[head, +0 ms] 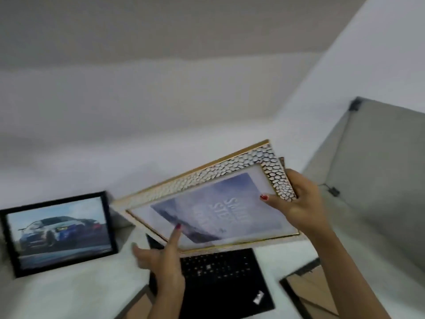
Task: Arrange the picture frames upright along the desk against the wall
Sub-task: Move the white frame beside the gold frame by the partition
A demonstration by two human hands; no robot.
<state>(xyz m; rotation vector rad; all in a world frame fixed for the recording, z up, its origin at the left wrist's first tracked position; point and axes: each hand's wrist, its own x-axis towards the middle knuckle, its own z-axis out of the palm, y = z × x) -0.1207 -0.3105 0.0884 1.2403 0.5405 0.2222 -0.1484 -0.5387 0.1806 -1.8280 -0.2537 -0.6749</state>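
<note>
A gold-edged, pebble-patterned frame [207,199] with a blue print hangs tilted above the counter [69,293]; right hand [296,203] fingers clamp its right edge, left hand [161,261] fingers spread beneath, one fingertip touching the glass.

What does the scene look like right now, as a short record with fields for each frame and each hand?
held frame: gold-and-white hammered frame, tilted in the air above the laptop
right hand: grips the frame's right edge
left hand: open, one fingertip touching the glass
placed frame: black frame with car photo, upright at the wall, left
other frame: dark-edged frame, lying flat, lower right
</note>
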